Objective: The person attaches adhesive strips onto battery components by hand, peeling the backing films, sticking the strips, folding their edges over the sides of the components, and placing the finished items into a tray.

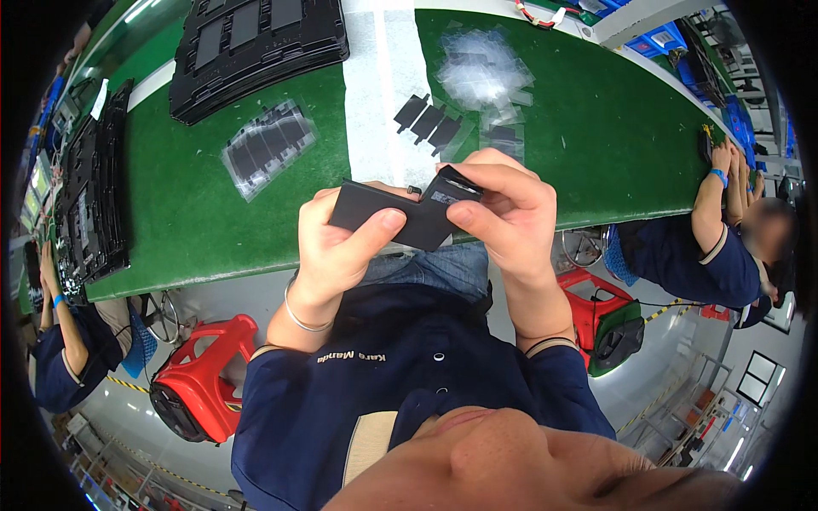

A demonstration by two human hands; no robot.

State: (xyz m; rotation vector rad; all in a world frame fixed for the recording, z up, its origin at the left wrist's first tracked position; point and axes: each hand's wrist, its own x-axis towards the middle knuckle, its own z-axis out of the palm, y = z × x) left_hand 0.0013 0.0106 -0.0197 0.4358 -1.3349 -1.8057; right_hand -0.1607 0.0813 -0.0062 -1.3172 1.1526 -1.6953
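Note:
Just over the near edge of the table, both hands hold up a flat black L-shaped battery (392,215) with a small connector on its inner edge. My left hand (334,247) is closed on its left end, thumb lying across the face. At the right end my right hand (515,209) grips the raised part, with thumb and fingers near a pale printed patch. Beyond the battery lies a clear sheet with black adhesive strips (429,124). Another such sheet (268,146) rests to the left.
A white runner (368,119) crosses the green tabletop (596,145). Loose clear films (483,72) are heaped at the far right of it. Stacked black trays (256,55) stand far left, with more trays (89,196) at the left edge. Co-workers (707,247) sit on both sides; red stools (204,375) stand nearby.

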